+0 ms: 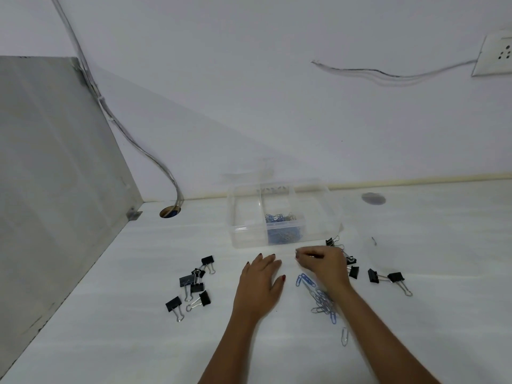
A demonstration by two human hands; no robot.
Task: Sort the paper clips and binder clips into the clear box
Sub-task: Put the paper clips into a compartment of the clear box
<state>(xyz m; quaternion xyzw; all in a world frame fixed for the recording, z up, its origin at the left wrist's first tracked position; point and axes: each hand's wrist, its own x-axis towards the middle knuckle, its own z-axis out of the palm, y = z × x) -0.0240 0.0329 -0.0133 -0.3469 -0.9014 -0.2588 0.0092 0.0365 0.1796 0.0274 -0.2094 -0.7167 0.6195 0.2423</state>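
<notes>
Carrying a clip from the table (133, 314) up to the clear box (243, 239) looks like the step in hand. The right hand (322, 261) hovers just below the box's front wall, a little right of the frame's centre. Its fingers are curled and the fingertips (298, 255) are drawn together in a pinch, seemingly on a single paper clip (297, 253), though it is too small to be sure. The left hand (261, 278) lies flat on the table beside it with its fingers straight, holding nothing.

The box stands just above the hands. Its middle section already holds a heap of blue and silver clips (281, 220), and the section on its left looks bare. The loose paper clips (318, 296) lie in a tangle under the right wrist, towards the lower right.

To do this well, the pinched clip should go over the front wall and drop into the middle section with its like, not the left one. Lifting it clear first would show whether a linked clip is trailing behind.

The binder clips (194, 285) at the left and those (386, 277) at the right are well apart from the tangle. They would best go in a section of their own. The free left hand could steady the light box.
</notes>
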